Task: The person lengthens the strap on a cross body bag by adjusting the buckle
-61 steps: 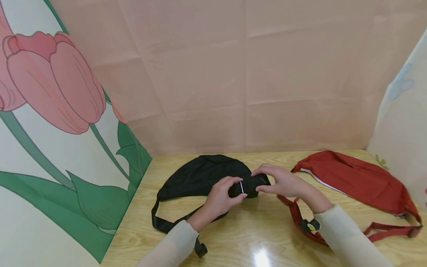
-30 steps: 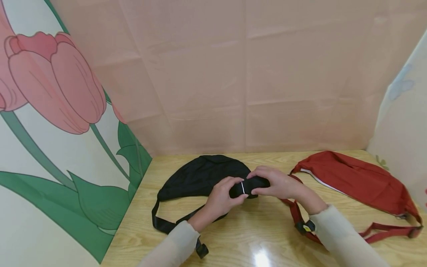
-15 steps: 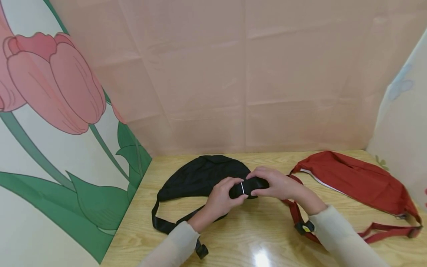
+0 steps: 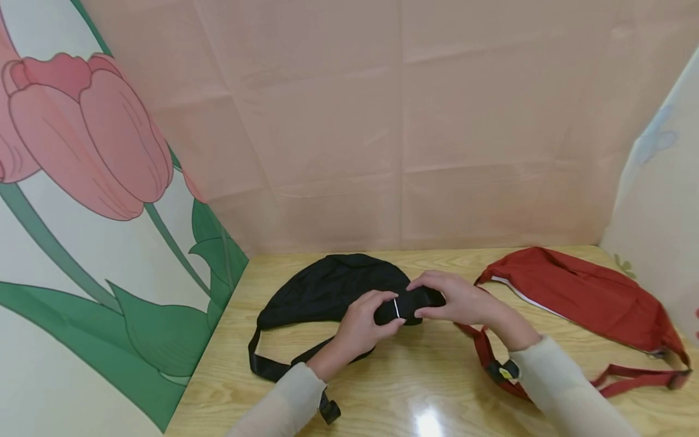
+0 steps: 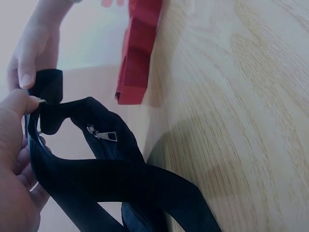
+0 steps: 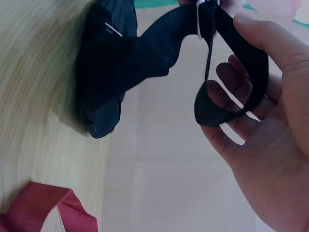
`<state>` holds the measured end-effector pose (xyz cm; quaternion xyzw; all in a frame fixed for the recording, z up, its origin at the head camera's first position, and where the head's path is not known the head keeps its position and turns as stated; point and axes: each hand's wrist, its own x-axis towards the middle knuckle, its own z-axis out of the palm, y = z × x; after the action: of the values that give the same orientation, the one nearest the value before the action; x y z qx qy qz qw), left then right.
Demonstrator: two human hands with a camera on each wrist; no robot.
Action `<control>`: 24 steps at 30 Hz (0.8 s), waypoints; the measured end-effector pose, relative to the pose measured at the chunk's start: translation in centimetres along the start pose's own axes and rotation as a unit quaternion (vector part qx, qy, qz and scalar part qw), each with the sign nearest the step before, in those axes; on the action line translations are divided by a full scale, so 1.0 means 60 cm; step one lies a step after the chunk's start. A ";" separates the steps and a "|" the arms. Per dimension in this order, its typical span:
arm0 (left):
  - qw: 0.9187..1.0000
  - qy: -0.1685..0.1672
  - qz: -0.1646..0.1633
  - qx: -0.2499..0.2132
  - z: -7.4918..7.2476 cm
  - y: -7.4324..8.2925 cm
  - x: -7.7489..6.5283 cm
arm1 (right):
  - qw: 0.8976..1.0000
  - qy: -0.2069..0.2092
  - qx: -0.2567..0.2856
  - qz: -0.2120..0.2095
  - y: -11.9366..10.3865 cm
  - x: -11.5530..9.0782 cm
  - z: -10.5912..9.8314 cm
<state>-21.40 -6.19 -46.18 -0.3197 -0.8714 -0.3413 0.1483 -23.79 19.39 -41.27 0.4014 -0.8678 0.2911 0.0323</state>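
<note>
A black waist bag [image 4: 327,288] lies flat on the table, and its black strap [image 4: 420,298] is raised between both hands. My left hand [image 4: 363,321] pinches the strap between thumb and fingers, right at a thin white band [image 4: 397,308] that crosses it. On the other side of the band, my right hand [image 4: 459,297] holds a folded loop of the strap [image 6: 260,72], its fingers curved around the outside. In the left wrist view, a zipper pull [image 5: 105,135] shows on the bag. Near my left sleeve, a black buckle [image 4: 329,411] hangs at a strap end.
A red waist bag [image 4: 579,297] lies at the right of the wooden table [image 4: 398,388]. Its red strap, with a black and yellow buckle [image 4: 501,371], runs beneath my right forearm. A pink backdrop [image 4: 382,152] stands behind, and a tulip print sheet [image 4: 98,133] at the left.
The right hand shifts left toward the left hand, then slightly back right with the strap loop over the last half second. The left hand keeps its pinch in nearly the same spot.
</note>
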 end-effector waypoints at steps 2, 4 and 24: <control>1.000 0.001 0.001 -0.001 0.001 0.000 0.001 | 1.000 -0.003 0.003 -0.006 -0.001 0.003 0.003; 1.000 0.001 0.000 -0.001 0.002 -0.001 0.001 | 1.000 -0.006 0.006 -0.010 -0.002 0.005 0.006; 1.000 -0.001 0.001 -0.005 -0.004 0.006 0.000 | 1.000 0.003 0.000 -0.019 0.000 0.000 0.005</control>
<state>-21.14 -6.14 -45.84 -0.3220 -0.8692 -0.3454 0.1464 -23.75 19.21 -41.51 0.4168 -0.8599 0.2920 0.0400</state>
